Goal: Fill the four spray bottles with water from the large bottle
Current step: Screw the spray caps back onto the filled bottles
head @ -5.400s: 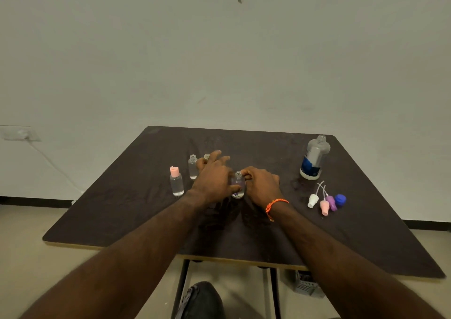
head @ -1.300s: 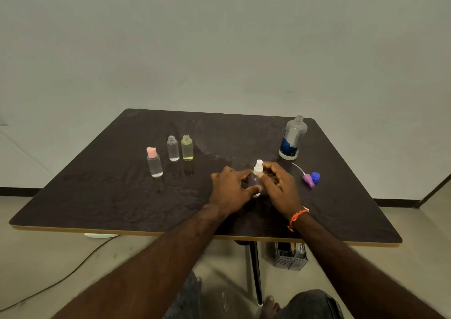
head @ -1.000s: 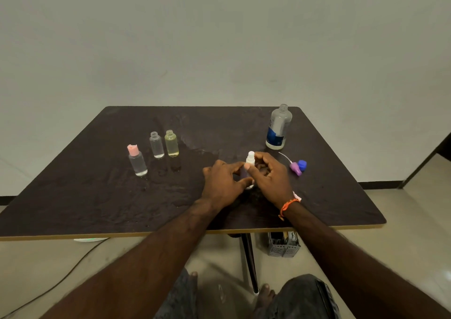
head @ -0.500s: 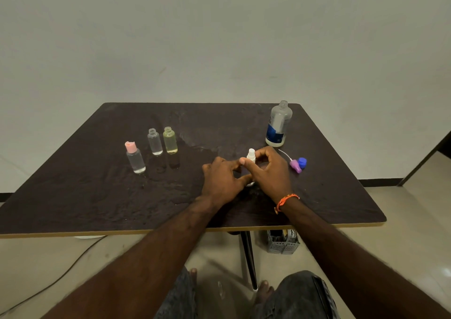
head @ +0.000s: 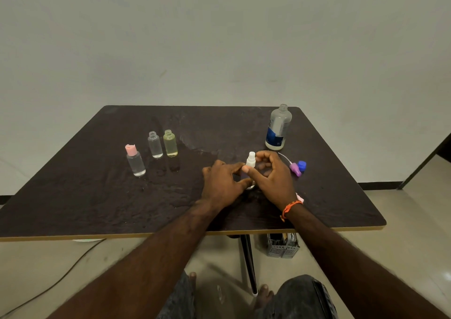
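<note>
A small spray bottle (head: 249,183) stands on the dark table (head: 97,196) near the middle. My left hand (head: 223,184) grips its body. My right hand (head: 273,174) pinches the white spray cap (head: 251,159) on its neck. Three more small bottles stand at the left: one with a pink cap (head: 134,160), an uncapped clear one (head: 155,144) and an uncapped yellowish one (head: 170,143). The large bottle (head: 278,128), uncapped with a blue label, stands at the back right.
A purple spray cap (head: 295,169) with its tube and a blue cap (head: 302,165) lie right of my right hand. A pink cap (head: 300,198) peeks out by my right wrist. The tabletop looks wet. A grey basket (head: 283,245) sits on the floor under the table.
The white cap, which lay loose with the others at first, now sits on the bottle between my hands. In the last second my right fingers shifted round the cap; the bottle stayed put.
</note>
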Available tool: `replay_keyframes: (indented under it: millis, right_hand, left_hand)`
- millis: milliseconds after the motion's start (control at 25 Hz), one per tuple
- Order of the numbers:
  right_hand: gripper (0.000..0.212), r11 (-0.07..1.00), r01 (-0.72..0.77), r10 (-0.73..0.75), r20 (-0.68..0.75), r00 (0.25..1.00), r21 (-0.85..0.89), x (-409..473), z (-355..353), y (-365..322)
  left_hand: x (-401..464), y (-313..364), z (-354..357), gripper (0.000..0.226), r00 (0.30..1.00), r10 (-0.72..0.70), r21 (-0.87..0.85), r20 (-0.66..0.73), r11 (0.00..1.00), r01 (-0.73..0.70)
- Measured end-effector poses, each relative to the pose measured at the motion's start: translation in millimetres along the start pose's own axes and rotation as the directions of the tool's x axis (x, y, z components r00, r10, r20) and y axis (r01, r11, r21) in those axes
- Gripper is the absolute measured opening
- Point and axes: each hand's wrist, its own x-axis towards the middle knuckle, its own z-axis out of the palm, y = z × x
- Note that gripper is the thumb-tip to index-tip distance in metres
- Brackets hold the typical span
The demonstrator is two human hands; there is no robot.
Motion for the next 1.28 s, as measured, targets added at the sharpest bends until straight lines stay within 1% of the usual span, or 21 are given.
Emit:
replay_keyframes:
  millis: [40, 120, 200, 240, 320, 400, 440, 520, 600, 760, 920, 1000, 1120, 1280]
  right_hand:
    - [0.041, 1.000, 0.021, -0.021, 0.021, 1.000, 0.013, -0.1, -2.0, -0.8]
    - [0.025, 0.995, 0.097, -0.097, 0.050, 0.994, 0.003, 0.5, -2.9, -1.4]
    - [0.013, 0.993, 0.110, -0.110, 0.023, 0.994, -0.042, 3.1, -0.1, -0.3]
    - [0.017, 0.995, 0.083, -0.084, -0.001, 0.996, -0.051, 4.8, 1.3, -0.2]
    - [0.032, 0.999, 0.036, -0.037, -0.022, 0.999, -0.041, 6.5, 2.1, 0.8]
    - [0.042, 0.999, 0.046, -0.046, 0.002, 0.999, -0.023, 5.9, -0.3, 0.0]
    - [0.040, 0.997, 0.078, -0.077, 0.019, 0.997, -0.021, 5.8, -0.9, -0.2]
    - [0.027, 0.991, 0.130, -0.129, 0.020, 0.991, -0.041, 6.4, 0.3, 0.3]
    - [0.021, 0.991, 0.115, -0.116, -0.011, 0.993, -0.065, 6.0, 3.2, -0.3]
    - [0.023, 0.995, 0.079, -0.081, -0.052, 0.995, -0.054, 3.9, 5.5, 0.3]
    - [0.033, 0.993, 0.108, -0.109, -0.022, 0.994, -0.054, 2.4, 2.9, -0.1]
    - [0.030, 0.987, 0.139, -0.140, -0.005, 0.990, -0.075, 4.6, 2.8, 0.3]
    - [0.024, 0.989, 0.104, -0.108, -0.037, 0.993, -0.109, 6.9, 3.1, -1.9]
    - [0.028, 0.987, 0.096, -0.104, -0.058, 0.993, -0.132, 2.8, 0.3, 2.3]
  left_hand:
    - [0.1, 0.2, 0.2, 0.035, 1.000, -0.007, 0.005, 0.005, 1.000, 0.007]
    - [0.2, 1.5, 0.0, 0.038, 1.000, -0.012, 0.018, 0.015, 1.000, 0.012]
    - [1.2, 0.8, 0.9, 0.039, 1.000, -0.012, 0.021, 0.013, 1.000, 0.012]
    - [1.5, 0.4, 1.4, 0.038, 1.000, -0.010, 0.023, 0.007, 1.000, 0.010]
    - [1.4, 0.4, 1.2, 0.037, 1.000, -0.006, 0.027, 0.001, 1.000, 0.006]
    - [2.3, -0.2, 1.4, 0.039, 1.000, -0.011, 0.031, 0.005, 0.999, 0.011]
    - [2.3, 0.0, 1.1, 0.040, 1.000, -0.015, 0.031, 0.010, 0.999, 0.015]
    - [1.7, 1.6, 0.4, 0.040, 1.000, -0.016, 0.027, 0.009, 1.000, 0.016]
    - [1.1, 1.8, 1.6, 0.041, 1.000, -0.016, 0.025, -0.005, 1.000, 0.017]
    - [0.5, 1.5, 2.6, 0.042, 1.000, -0.018, 0.041, -0.009, 0.999, 0.018]
    - [1.2, 0.0, 3.1, 0.040, 1.000, -0.018, 0.033, 0.001, 0.999, 0.018]
    - [0.7, 0.3, 2.3, 0.040, 1.000, -0.019, 0.021, 0.000, 1.000, 0.019]
    - [-0.5, 2.5, 2.4, 0.044, 1.000, -0.024, 0.041, -0.014, 0.999, 0.025]
    - [-1.7, 2.7, 2.3, 0.044, 1.000, -0.017, 0.055, -0.015, 0.998, 0.018]
